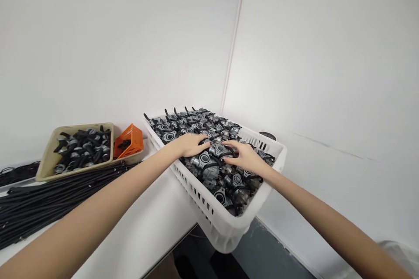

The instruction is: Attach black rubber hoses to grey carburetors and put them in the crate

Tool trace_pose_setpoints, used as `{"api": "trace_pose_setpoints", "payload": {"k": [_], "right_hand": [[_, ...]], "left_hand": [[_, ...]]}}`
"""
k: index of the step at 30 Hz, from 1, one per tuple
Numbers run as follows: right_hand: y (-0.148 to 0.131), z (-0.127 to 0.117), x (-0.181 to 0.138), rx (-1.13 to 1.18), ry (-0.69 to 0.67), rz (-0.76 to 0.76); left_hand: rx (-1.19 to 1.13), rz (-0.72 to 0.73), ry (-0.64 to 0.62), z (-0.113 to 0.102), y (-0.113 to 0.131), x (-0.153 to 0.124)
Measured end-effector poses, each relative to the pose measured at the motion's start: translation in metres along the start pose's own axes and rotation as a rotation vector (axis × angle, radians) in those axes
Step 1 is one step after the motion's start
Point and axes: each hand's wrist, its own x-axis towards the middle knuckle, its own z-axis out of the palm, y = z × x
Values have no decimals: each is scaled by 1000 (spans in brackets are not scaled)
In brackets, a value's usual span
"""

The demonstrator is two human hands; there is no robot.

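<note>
A white plastic basket (pixel 225 218) is packed with rows of grey metal carburetors (pixel 209 174), each with black hose on it. My left hand (pixel 193 144) rests on the carburetors near the basket's left side, thumb and forefinger stretched out and apart; its other fingers are partly hidden. From the right, my right hand (pixel 245 156) curls its thumb and fingers around one carburetor (pixel 220 150) in the middle of the basket. The left thumb's tip lies close beside that same carburetor.
On the white table (pixel 144 222), a cream tray (pixel 47 161) holds black hoses with metal ends. Beside it an orange basket (pixel 135 141) holds small black parts. Long black cables (pixel 59 196) lie in front. White walls meet behind the white basket, whose near end overhangs the table edge.
</note>
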Motion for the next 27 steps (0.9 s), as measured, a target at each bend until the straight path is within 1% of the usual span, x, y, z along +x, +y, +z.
{"api": "trace_pose_setpoints", "payload": {"k": [6, 14, 18, 21, 23, 25, 27], "right_hand": [[1, -6, 2, 31, -58, -26], [6, -4, 11, 62, -69, -50], [11, 2, 12, 83, -61, -51], [13, 6, 8, 94, -44, -52], [14, 6, 5, 125, -67, -30], [15, 4, 4, 162, -98, -23], [16, 1, 2, 183, -136, -50]], "left_hand": [[16, -43, 17, -1, 0, 2], [28, -47, 37, -5, 5, -1], [47, -18, 31, -5, 9, 3], [62, 27, 1, -5, 10, 4], [64, 60, -5, -7, 11, 1], [60, 99, 21, -12, 12, -6], [59, 135, 76, -19, 14, -17]]}}
